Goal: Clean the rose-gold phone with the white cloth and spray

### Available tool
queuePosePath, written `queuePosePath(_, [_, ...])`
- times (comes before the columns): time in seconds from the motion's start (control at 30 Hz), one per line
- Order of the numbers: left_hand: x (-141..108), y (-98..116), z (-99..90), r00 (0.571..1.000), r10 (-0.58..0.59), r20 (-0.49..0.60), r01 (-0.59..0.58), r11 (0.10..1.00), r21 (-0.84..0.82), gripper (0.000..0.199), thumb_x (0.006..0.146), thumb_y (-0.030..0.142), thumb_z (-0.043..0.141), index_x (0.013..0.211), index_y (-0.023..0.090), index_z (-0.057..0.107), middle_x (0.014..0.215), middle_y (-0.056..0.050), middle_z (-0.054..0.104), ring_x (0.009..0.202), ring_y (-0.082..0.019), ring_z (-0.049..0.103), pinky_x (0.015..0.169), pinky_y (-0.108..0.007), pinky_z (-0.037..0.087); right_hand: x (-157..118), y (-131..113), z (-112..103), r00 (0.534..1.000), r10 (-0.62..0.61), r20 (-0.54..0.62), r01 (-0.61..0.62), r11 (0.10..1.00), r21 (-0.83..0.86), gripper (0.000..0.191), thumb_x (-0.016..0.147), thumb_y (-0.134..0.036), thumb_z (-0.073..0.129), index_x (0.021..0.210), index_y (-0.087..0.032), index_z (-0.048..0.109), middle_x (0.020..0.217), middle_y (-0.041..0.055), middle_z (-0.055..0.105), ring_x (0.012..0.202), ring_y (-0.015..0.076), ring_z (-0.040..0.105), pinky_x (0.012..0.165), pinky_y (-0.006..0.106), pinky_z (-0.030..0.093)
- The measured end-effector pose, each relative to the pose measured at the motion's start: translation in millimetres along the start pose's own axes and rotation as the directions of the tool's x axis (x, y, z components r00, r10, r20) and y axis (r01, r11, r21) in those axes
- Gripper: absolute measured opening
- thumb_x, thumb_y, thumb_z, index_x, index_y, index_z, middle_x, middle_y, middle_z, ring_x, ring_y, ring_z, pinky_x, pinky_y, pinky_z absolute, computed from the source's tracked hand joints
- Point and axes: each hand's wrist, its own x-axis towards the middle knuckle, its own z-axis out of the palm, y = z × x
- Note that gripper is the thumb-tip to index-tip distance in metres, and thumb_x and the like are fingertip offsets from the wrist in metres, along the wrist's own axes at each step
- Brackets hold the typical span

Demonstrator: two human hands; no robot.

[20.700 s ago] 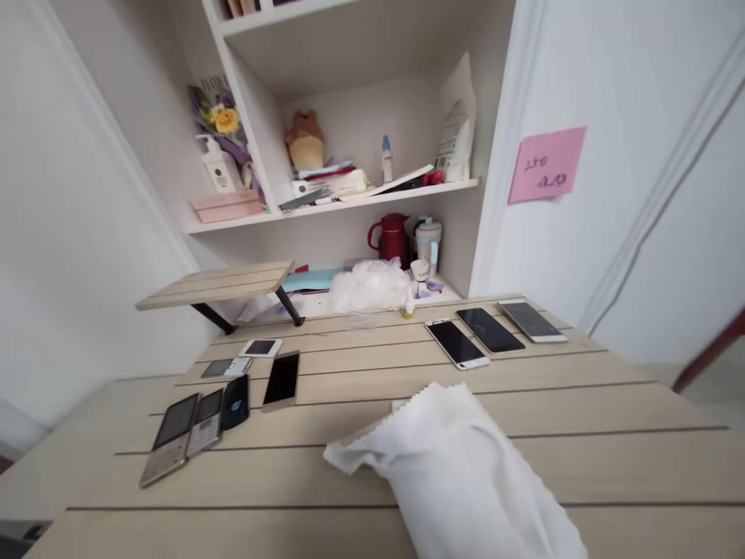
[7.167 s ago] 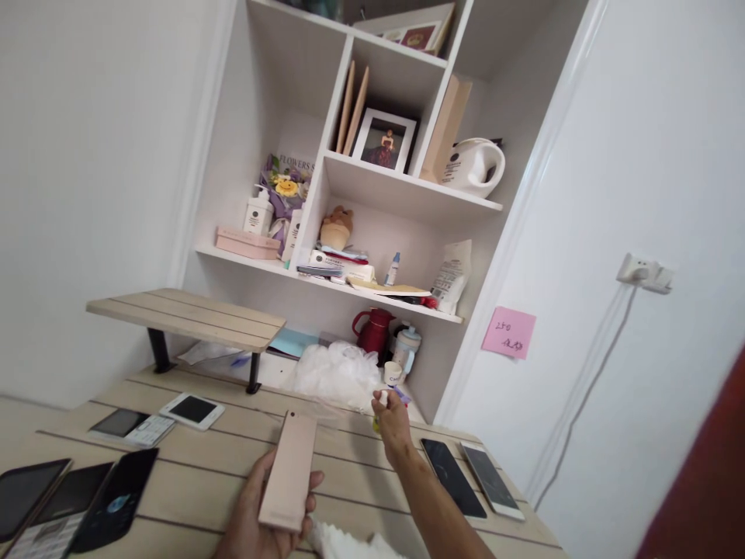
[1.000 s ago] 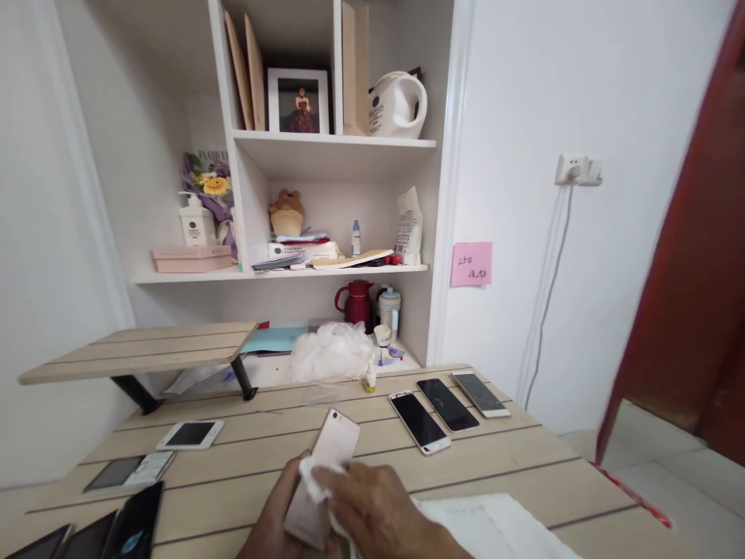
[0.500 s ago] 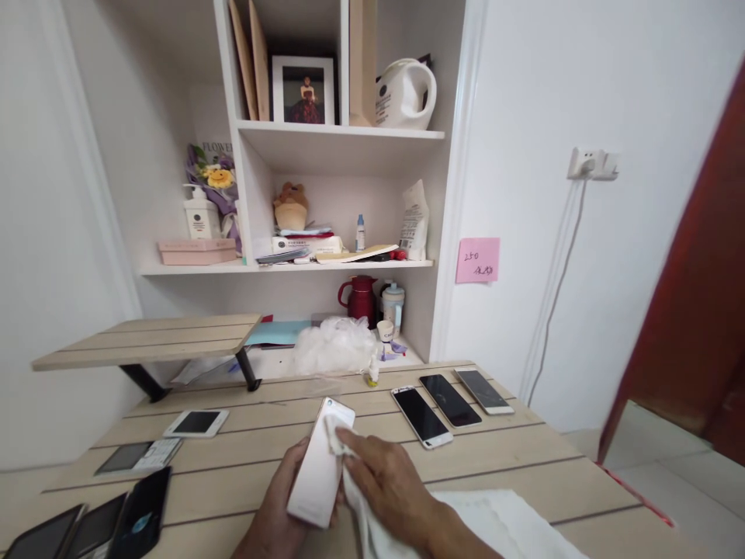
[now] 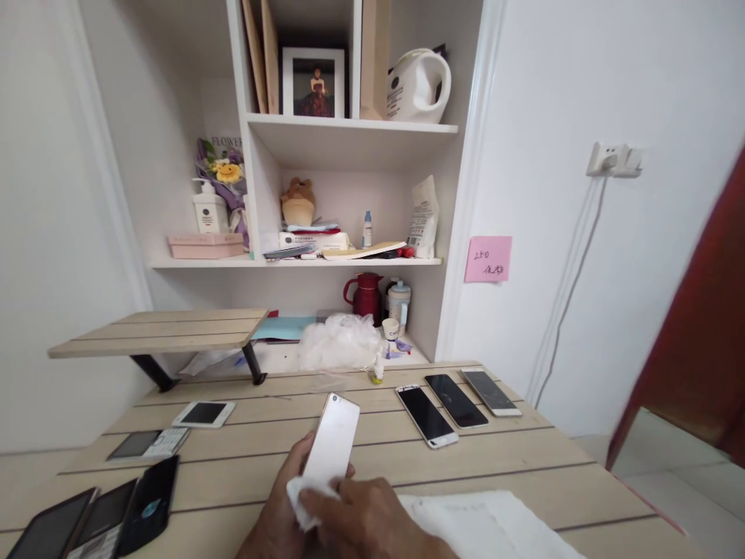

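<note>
1. The left hand (image 5: 285, 497) grasps a pale pink phone (image 5: 334, 441) from its left edge and from beneath, fingertips showing at the right edge; the phone is tilted, its back up and its camera end pointing away from the hand.
2. The right hand (image 5: 366, 512), just to the right of the left one, pinches a white wipe (image 5: 298, 503) against the lower end of the phone's back.
3. Right beside the right hand, a large white cloth (image 5: 494, 522) lies on the tabletop (image 5: 500, 458).
4. Beyond the right hand, to its right, three phones lie in a slanting row: a white-framed phone (image 5: 427, 415), a black phone (image 5: 455, 400) and a white phone with a grey screen (image 5: 490, 390).
5. Ahead of both hands, near the tabletop's far edge, stands a small bottle (image 5: 378, 366).
6. Left of the left hand, well apart, lie more handsets, among them a small white phone (image 5: 205, 414), a silver keypad phone (image 5: 148, 444) and a dark handset (image 5: 150, 505).
</note>
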Motion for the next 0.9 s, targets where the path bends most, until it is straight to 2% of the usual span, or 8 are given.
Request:
queuePosePath(0.07, [-1,1,2.2,1.0,-0.011,0.017,0.011,1.0,-0.003,0.04,0.087,0.044,0.063,0.083,0.006,0.073,0.073,-0.015,0.074,0.066,-0.027,0.068,0.064,-0.036,0.055,0,1,1,0.999,-0.017,0.038,0.018,1.0,-0.021,0.039,0.097,-0.038,0.05,0.136,-0.037,0.048,0.085,0.0015,0.068,0.061,0.021,0.065,0.051,0.027,0.041])
queuePosePath(0.2, [-5,3,8.3,0.988,0.151,-0.017,-0.152,0.985,-0.081,0.016,0.085,0.028,0.068,0.092,0.016,0.075,0.079,-0.004,0.077,0.072,-0.018,0.069,0.07,-0.026,0.055,-4,14,3,0.969,0.185,-0.164,-0.172,0.981,0.088,0.043,0.103,-0.031,0.036,0.145,-0.029,0.039,0.092,0.007,0.07,0.075,0.0248,0.068,0.067,0.034,0.05])
queuePosePath(0.27, [-5,2,8.9,0.988,0.155,-0.015,-0.156,0.983,-0.099,0.015,0.085,0.026,0.068,0.094,0.017,0.075,0.08,-0.003,0.077,0.07,-0.017,0.069,0.071,-0.025,0.055,-5,19,6,0.949,0.23,-0.216,-0.202,0.969,0.143,0.044,0.104,-0.03,0.032,0.147,-0.026,0.037,0.092,0.0085,0.07,0.078,0.025,0.069,0.072,0.036,0.051])
queuePosePath(0.43, [-3,0,4.3,0.994,-0.09,0.058,0.097,0.987,-0.13,0.041,0.086,0.048,0.066,0.094,0.009,0.074,0.078,-0.01,0.076,0.072,-0.023,0.071,0.067,-0.029,0.056,-2,10,10,0.997,0.077,-0.021,-0.074,0.993,0.097,0.066,0.084,-0.037,0.066,0.145,-0.031,0.043,0.095,0.0072,0.07,0.078,0.0289,0.07,0.066,0.036,0.054])
queuePosePath(0.6, [-4,4,1.5,0.992,0.124,-0.016,-0.125,0.979,-0.159,0.026,0.087,0.033,0.07,0.107,0.016,0.073,0.095,-0.006,0.079,0.082,-0.02,0.072,0.076,-0.028,0.056,-1,6,-2,0.966,0.26,0.011,-0.26,0.963,0.069,0.07,0.085,-0.024,0.061,0.15,-0.031,0.035,0.101,0.0072,0.071,0.087,0.0288,0.069,0.078,0.04,0.054])
queuePosePath(0.7, [-4,8,0.1,0.992,0.119,-0.035,-0.122,0.987,-0.108,0.026,0.088,0.035,0.067,0.103,0.014,0.073,0.088,-0.008,0.079,0.075,-0.021,0.072,0.074,-0.032,0.058,0,6,-3,0.982,0.176,0.069,-0.178,0.984,0.031,0.066,0.087,-0.017,0.052,0.15,-0.023,0.034,0.095,0.0087,0.072,0.08,0.027,0.069,0.071,0.035,0.052])
queuePosePath(0.8, [-4,10,0.4,0.994,0.088,-0.058,-0.089,0.996,-0.013,0.036,0.088,0.041,0.065,0.1,0.008,0.072,0.079,-0.012,0.077,0.074,-0.026,0.072,0.072,-0.036,0.058,-1,7,1,0.995,0.025,0.093,-0.025,1.0,-0.008,0.059,0.086,-0.016,0.051,0.143,-0.031,0.044,0.088,0.0048,0.071,0.069,0.0232,0.066,0.059,0.028,0.046])
queuePosePath(0.9, [-6,12,3.7,0.99,0.128,-0.067,-0.13,0.991,-0.026,0.031,0.089,0.038,0.064,0.102,0.012,0.072,0.078,-0.009,0.077,0.074,-0.024,0.072,0.071,-0.035,0.058,-4,11,2,0.997,0.078,0.016,-0.077,0.995,-0.055,0.059,0.088,-0.016,0.049,0.143,-0.035,0.043,0.087,0.0046,0.069,0.066,0.0227,0.063,0.058,0.028,0.043])
